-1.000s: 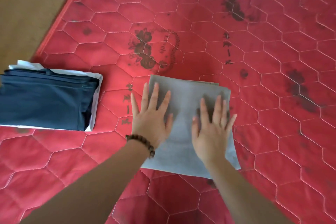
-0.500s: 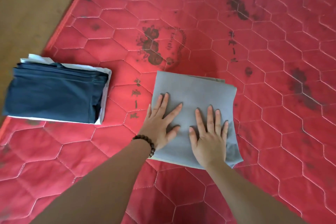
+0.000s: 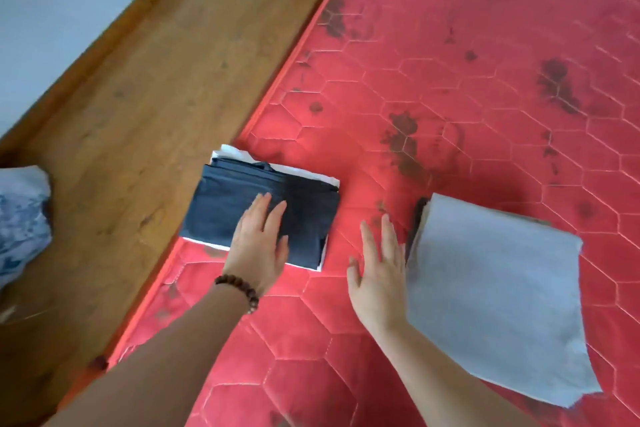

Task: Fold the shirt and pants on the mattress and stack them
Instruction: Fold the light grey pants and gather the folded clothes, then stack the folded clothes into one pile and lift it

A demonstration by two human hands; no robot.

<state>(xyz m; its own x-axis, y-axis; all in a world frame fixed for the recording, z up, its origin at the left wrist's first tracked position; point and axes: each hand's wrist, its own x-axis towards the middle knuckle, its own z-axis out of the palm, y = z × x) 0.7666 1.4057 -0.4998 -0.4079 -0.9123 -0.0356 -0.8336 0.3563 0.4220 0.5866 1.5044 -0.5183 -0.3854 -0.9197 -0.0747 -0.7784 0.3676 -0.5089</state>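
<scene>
Nearest us, our right hand (image 3: 379, 274) lies with fingers straight and relaxed, its outer edge just beside or touching the left edge of the folded grey garment (image 3: 498, 291); we cannot tell whether any finger is tucked under the cloth. That grey piece sits on the red quilted mattress (image 3: 433, 80), and its left edge looks lifted, with a dark shadow beneath it. A little farther, our left hand (image 3: 259, 246), a beaded bracelet (image 3: 239, 289) on its wrist, rests flat with fingers extended on the folded dark navy garment (image 3: 242, 208). A folded white garment (image 3: 311, 177) shows beneath the navy one as a thin border, and this pile lies near the mattress's left edge. Beyond it runs the wooden bed frame (image 3: 156, 87), with a blue-and-white patterned cloth (image 3: 20, 222) at far left.
</scene>
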